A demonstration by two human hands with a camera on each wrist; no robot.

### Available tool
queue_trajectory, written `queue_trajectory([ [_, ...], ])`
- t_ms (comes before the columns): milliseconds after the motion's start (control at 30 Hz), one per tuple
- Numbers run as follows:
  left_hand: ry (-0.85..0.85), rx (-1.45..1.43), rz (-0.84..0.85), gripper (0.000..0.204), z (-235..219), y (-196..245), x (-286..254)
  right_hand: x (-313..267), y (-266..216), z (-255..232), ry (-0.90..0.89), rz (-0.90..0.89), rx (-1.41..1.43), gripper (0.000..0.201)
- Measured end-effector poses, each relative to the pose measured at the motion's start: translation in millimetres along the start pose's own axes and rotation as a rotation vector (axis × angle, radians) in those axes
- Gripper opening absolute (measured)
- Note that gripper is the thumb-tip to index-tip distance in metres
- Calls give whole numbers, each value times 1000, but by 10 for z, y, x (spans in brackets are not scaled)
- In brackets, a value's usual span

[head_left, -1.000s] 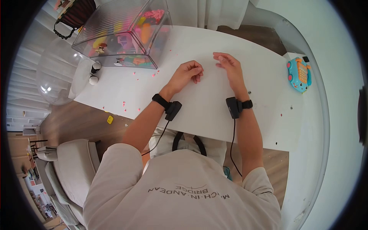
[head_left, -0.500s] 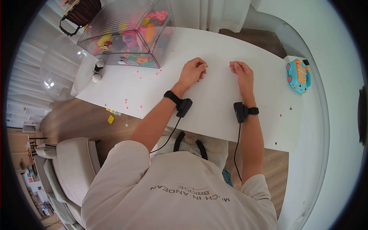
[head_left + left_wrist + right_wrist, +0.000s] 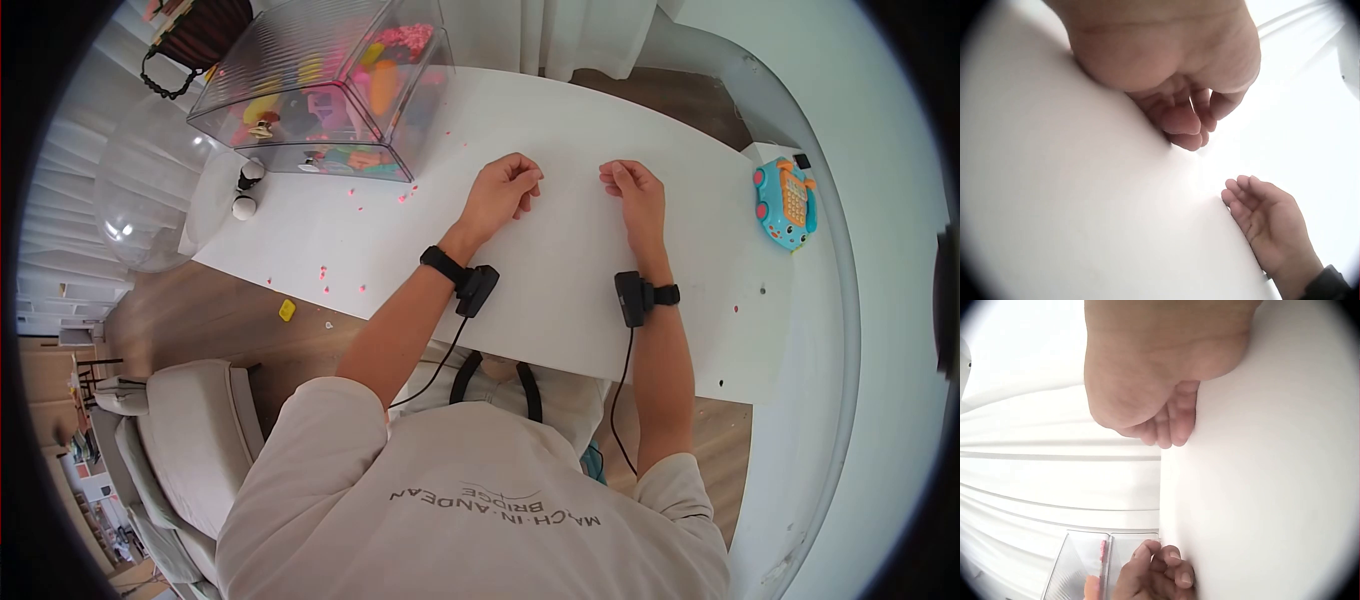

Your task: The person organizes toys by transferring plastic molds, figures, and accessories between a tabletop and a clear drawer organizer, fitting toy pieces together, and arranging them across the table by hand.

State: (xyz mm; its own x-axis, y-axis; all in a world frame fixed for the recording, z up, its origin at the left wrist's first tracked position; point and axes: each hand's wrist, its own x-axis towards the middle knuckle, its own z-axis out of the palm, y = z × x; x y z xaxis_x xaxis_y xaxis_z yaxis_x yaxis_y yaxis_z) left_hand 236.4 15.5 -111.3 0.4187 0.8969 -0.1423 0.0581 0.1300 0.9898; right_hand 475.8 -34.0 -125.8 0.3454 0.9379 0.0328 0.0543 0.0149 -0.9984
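Observation:
On the white table both hands rest with nothing in them, a gap of bare tabletop between them. The left hand lies on its edge with loosely curled fingers; the left wrist view shows its palm and bent fingertips near the surface. Across the gap, the right hand also rests on its side, its fingers loosely bent. In the right wrist view, the right palm is close, and the left hand shows below it.
A clear drawer box of colourful pieces stands at the back left, beside a transparent dome. Small pink bits are scattered on the left. A blue toy phone sits at the right; a yellow piece lies on the floor.
Compared with one second ago, both hands are farther right in the head view, and the right hand's fingers are more bent. Over the last half second the hands have barely moved.

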Motion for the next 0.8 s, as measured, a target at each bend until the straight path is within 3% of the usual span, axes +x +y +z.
queue_trajectory([
  [67,-65,-152,-12,16,-84,32,-57,-6,21,8,-12,1,8,25],
  [167,-5,-280,32,19,-302,171,-189,2,9,-7,-15,-29,-9,24],
  [400,107,-164,210,20,-1012,959,-940,-37,-3,-3,-22,-62,-19,25],
  [500,409,-270,360,14,-1565,1009,-1048,-63,-10,16,-25,-74,-32,26],
  [533,428,-273,365,14,-1719,982,-989,-73,-21,18,-3,-78,-34,27],
  [600,913,-253,538,17,-1969,912,-828,-89,4,20,-6,-88,-55,27],
  [633,918,-260,541,17,-2006,945,-780,-97,-1,30,7,-95,-74,27],
  [700,1153,-122,604,27,-2048,1026,-657,-108,-13,41,17,-86,-85,26],
  [800,1084,-48,624,28,-2172,981,-567,-90,-11,55,37,-64,-100,26],
])
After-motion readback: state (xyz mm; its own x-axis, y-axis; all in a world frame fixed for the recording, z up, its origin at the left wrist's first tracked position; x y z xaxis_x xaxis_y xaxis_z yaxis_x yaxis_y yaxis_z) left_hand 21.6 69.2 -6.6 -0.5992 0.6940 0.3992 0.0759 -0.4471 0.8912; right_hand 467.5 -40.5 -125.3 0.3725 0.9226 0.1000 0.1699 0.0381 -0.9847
